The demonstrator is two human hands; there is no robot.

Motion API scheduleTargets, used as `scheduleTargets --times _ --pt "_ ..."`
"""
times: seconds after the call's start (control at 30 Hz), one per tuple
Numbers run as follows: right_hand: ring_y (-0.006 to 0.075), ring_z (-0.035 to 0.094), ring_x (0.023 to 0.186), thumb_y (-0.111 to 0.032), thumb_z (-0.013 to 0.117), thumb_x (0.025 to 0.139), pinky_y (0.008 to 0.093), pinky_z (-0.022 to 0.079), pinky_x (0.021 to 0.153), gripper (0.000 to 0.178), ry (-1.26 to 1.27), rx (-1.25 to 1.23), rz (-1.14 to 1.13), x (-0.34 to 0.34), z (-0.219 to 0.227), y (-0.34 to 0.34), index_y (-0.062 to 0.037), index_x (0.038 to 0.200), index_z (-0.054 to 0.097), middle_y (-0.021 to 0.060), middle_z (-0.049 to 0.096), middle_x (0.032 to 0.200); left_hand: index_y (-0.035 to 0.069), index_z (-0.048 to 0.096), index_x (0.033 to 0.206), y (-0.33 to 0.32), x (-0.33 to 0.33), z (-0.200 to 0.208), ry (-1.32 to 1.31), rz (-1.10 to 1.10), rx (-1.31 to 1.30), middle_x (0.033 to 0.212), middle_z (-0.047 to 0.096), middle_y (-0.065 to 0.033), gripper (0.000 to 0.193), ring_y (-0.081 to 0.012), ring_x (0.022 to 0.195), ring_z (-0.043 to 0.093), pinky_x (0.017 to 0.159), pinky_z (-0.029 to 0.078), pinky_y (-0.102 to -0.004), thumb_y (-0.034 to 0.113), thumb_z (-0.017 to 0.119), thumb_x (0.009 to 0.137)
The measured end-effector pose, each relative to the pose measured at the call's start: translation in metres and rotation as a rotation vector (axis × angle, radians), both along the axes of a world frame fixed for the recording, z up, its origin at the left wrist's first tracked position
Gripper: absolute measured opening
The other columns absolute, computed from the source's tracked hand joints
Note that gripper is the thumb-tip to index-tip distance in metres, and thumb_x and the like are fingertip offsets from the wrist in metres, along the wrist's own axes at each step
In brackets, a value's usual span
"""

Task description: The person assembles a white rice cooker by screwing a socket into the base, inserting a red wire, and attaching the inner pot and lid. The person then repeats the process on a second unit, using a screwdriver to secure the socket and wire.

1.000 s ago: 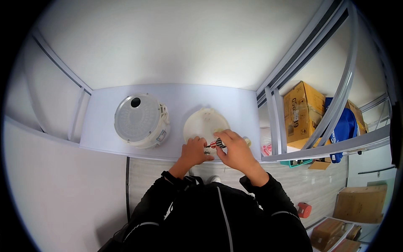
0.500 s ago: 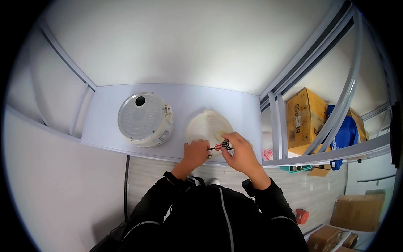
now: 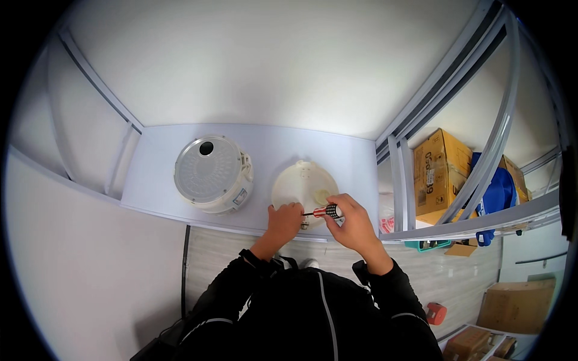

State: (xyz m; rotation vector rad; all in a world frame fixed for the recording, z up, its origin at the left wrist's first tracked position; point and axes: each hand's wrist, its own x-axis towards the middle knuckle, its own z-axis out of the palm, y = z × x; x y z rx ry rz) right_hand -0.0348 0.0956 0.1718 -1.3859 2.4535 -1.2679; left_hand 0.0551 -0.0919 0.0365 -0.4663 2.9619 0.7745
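Note:
My right hand [image 3: 351, 225] is closed round the patterned handle of a screwdriver [image 3: 326, 212], red and black, its shaft pointing left. My left hand [image 3: 285, 221] has its fingers curled in at the shaft's tip, over the near edge of a round white lid [image 3: 295, 186]; what they grip is hidden. The lid lies flat, and a small metal-looking fitting shows at its near edge, just below the shaft. Left of it stands a white round appliance [image 3: 232, 198], like a rice cooker, with a grey disc on top and a dark round hole.
All this rests on a pale table [image 3: 265, 138] against a white wall. Right of it are grey frame posts [image 3: 397, 174], a cardboard box [image 3: 436, 171] and a blue bag [image 3: 498, 192]. A red object [image 3: 436, 313] sits on the floor.
The whole view has shifted slightly, so the table sits a little further right and lower. Both hands stay at the screwdriver and lid, and the pale yellowish patch on the lid shows more.

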Motion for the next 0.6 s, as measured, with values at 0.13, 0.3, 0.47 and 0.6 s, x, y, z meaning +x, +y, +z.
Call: scheduleTargets --times 0.13,0.3,0.47,0.6 --pt "0.0405 0.069 0.095 -0.003 0.078 0.084 0.045 0.057 0.081 0.04 0.042 -0.053 -0.007 -0.002 -0.003 0.001 -0.0034 0.121 0.065 0.0172 0.069 0.107 0.02 0.07 0.106 0.0 0.001 -0.003 0.058 -0.046 -0.166 0.107 0.072 0.0004 0.011 -0.0254 0.108 0.067 0.11 0.033 -0.0655 0.028 0.07 0.099" --pt "0.0396 0.071 0.09 -0.004 0.079 0.085 0.0416 0.058 0.078 0.034 0.044 -0.153 -0.086 -0.007 0.011 0.006 -0.0022 0.117 0.065 0.0177 0.07 0.105 0.02 0.07 0.106 -0.003 0.003 -0.004 0.184 -0.092 -0.278 0.104 0.071 0.0028 0.01 -0.0219 0.112 0.063 0.114 0.026 -0.0651 0.027 0.07 0.099" --pt "0.0358 0.071 0.088 -0.004 0.079 0.086 0.0386 0.057 0.079 0.032 0.088 -0.253 -0.174 -0.017 0.024 0.022 -0.0017 0.115 0.065 0.0174 0.069 0.103 0.02 0.07 0.104 -0.001 0.001 0.006 0.28 -0.106 -0.244 0.099 0.068 0.0029 0.008 -0.0219 0.11 0.062 0.111 0.029 -0.0618 0.026 0.07 0.099" --pt "0.0342 0.071 0.091 -0.005 0.081 0.087 0.0379 0.057 0.082 0.034 0.127 -0.351 -0.271 -0.02 0.02 0.041 -0.0016 0.117 0.064 0.0176 0.069 0.105 0.02 0.07 0.102 0.014 -0.009 0.019 0.392 -0.173 -0.164 0.097 0.065 0.0026 0.006 -0.0223 0.107 0.061 0.107 0.032 -0.0575 0.024 0.071 0.098"
